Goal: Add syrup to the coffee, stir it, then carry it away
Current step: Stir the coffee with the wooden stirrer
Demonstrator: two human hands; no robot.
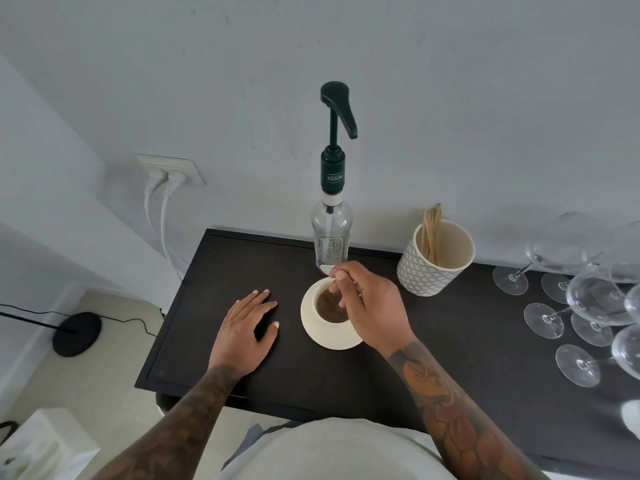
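Observation:
A cream cup of brown coffee [329,308] stands on a cream saucer [313,332] in the middle of the dark table [214,271]. My right hand [370,303] hovers over the cup, fingers pinched on a thin stirrer [333,284] whose tip dips into the coffee; the stirrer is blurred. My left hand [247,330] lies flat and open on the table, just left of the saucer. Behind the cup stands a clear glass syrup bottle [331,237] with a dark green pump head [337,105], close to the wall.
A patterned paper cup [433,268] holding several wooden stirrers [431,230] stands right of the bottle. Several wine glasses [588,306] lie and stand at the table's right end. Two white plugs [166,178] hang from a wall socket left of the table.

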